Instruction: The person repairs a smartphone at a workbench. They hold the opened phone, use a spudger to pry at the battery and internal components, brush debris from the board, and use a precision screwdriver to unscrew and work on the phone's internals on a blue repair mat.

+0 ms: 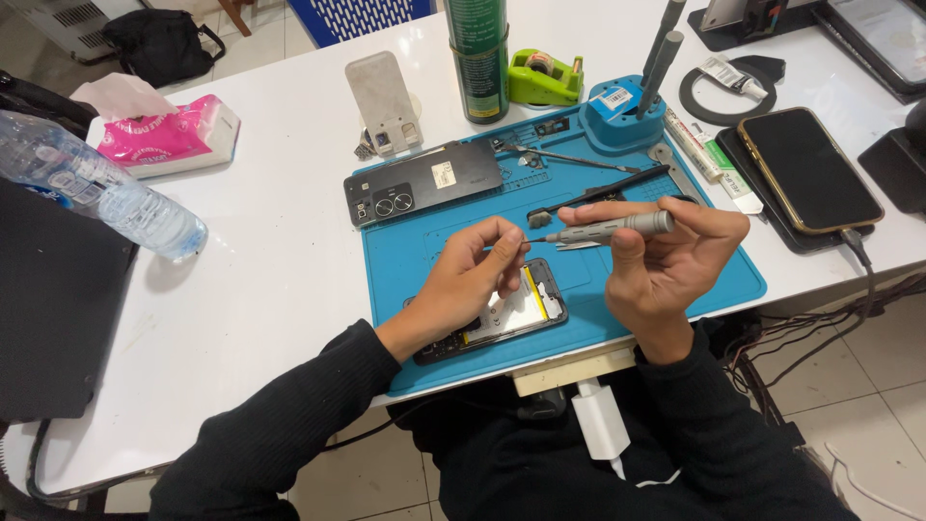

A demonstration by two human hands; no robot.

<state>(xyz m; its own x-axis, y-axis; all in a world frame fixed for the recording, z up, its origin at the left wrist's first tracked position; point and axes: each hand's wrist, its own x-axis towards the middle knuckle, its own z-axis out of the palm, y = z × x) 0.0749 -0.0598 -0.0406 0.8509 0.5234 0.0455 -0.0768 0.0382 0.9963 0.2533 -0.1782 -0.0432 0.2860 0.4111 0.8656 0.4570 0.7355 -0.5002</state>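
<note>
Screwdriver [617, 228], grey, lies horizontal in the closed fingers of right hand [666, 260]; left hand [473, 275] pinches its tip above opened phone [502, 314].

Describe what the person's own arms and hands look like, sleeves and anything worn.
Both arms are covered by long black ribbed knit sleeves that end at the wrists. The left hand and right hand are bare: no gloves, and no ring, watch or wrist strap shows. No cables or markings appear on the sleeves, which match the dark garment on the torso.
</note>
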